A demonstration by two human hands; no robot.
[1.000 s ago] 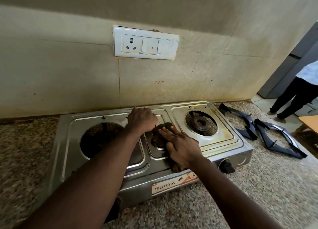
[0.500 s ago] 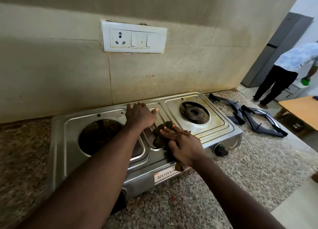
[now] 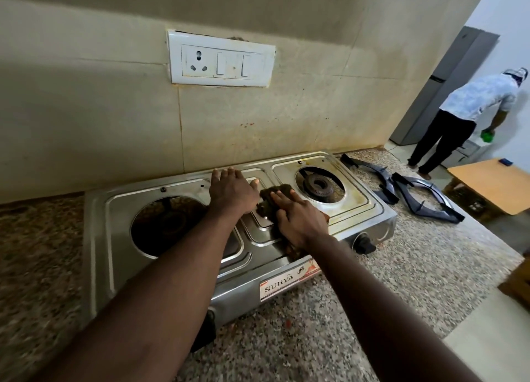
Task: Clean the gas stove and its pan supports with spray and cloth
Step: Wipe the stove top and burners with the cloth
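Observation:
A steel two-burner gas stove (image 3: 109, 238) sits on the granite counter against the wall. My right hand (image 3: 298, 218) presses a dark brown cloth (image 3: 272, 196) flat onto the stove's middle panel, fingers straight. My left hand (image 3: 232, 190) rests with spread fingers on the stove top just left of the cloth, near the back edge. The right burner (image 3: 318, 185) is bare and stained around its ring. Two dark pan supports (image 3: 413, 192) lie on the counter to the right of the stove. No spray bottle is in view.
A white socket and switch plate (image 3: 220, 60) is on the wall above the stove. The counter ends at the right, beside a wooden table (image 3: 493, 183). A person (image 3: 464, 117) stands bent over by a grey fridge (image 3: 441, 89) at the far right.
My left hand has opened from a loose fist and its fingers now lie spread on the stove top. The right hand stays on the cloth. The view has swung right, showing more of the room.

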